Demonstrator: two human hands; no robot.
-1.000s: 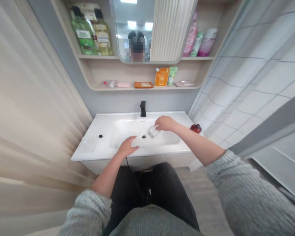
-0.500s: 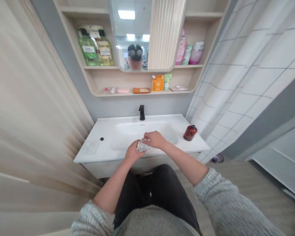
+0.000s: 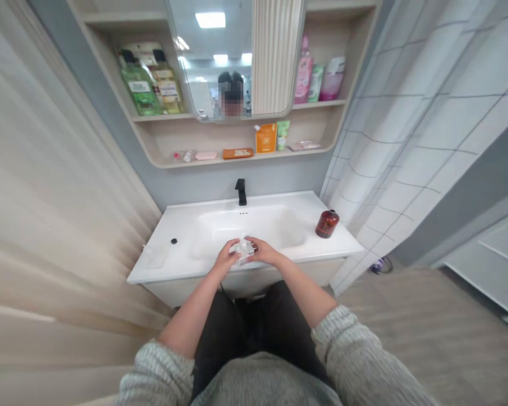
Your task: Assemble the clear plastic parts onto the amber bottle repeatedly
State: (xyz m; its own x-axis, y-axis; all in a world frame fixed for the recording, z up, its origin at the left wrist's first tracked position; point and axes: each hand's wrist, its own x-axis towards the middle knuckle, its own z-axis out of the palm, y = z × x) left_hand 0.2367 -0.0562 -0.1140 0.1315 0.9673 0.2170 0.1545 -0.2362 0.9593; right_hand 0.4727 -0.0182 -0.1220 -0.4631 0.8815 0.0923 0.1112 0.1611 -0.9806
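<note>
At the sink (image 3: 165,265): our hands meet over its front rim.
left hand (image 3: 224,261): fingers curled on clear item (image 3: 242,248).
right hand (image 3: 266,252): fingers closed on it too.
clear item: pinched between both; we judge a slick grip could drop it into the basin.

At the near rim of the sink (image 3: 309,248), the left hand (image 3: 225,260) and right hand (image 3: 265,252) close round a small clear object (image 3: 242,248), perhaps a bottle; fingers cover most of it. Labels on the green bottles (image 3: 141,84) on the far left shelf are too small to read. A dark speck (image 3: 174,241) on the sink's left side and a dark thing (image 3: 379,265) on the floor at right cannot be made out. The bottom edge cuts off both grey sleeves (image 3: 355,361).
</note>
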